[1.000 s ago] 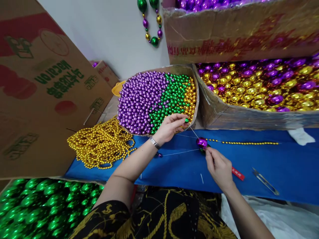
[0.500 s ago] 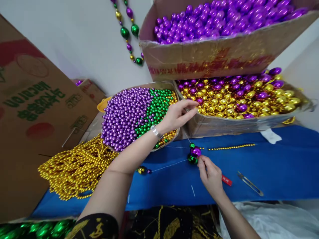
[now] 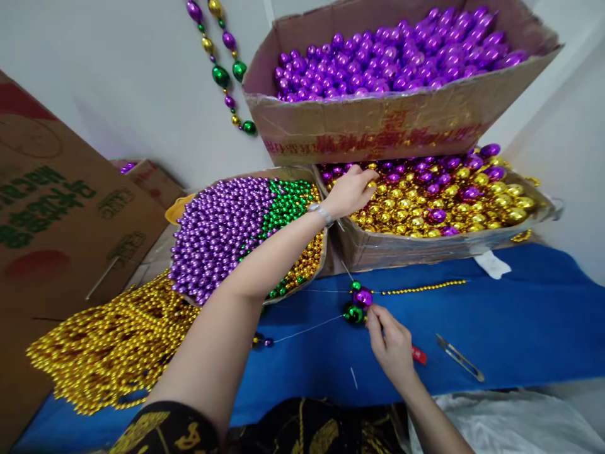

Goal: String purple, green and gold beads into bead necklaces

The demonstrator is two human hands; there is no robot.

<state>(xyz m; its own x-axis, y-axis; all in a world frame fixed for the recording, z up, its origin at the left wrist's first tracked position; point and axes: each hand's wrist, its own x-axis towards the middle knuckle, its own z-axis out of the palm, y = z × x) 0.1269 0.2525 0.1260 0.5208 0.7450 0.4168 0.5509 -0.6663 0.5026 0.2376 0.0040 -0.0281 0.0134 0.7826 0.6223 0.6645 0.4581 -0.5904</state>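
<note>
My left hand (image 3: 348, 190) reaches into the cardboard box of large gold and purple beads (image 3: 425, 243), its fingers curled on the beads near the box's left corner; whether a bead is gripped is hidden. My right hand (image 3: 389, 340) rests on the blue cloth (image 3: 520, 315) and pinches a thin wire at a cluster of threaded beads: a purple one (image 3: 362, 296), a large green one (image 3: 352, 313) and a small green one. A strand of small gold beads (image 3: 420, 289) trails right from the cluster. The wire runs left to two small beads (image 3: 261, 341).
A round tray of small purple, green and gold beads (image 3: 246, 221) sits left of the box. Gold bead strands (image 3: 108, 347) pile at the left. A box of purple beads (image 3: 387, 126) is stacked above. Thread snips (image 3: 459, 357) lie at right. A finished necklace (image 3: 220, 63) hangs on the wall.
My left hand left the tray of small beads and moved up and right into the gold and purple bead box. The view tilted upward. My right hand kept hold of the wire.
</note>
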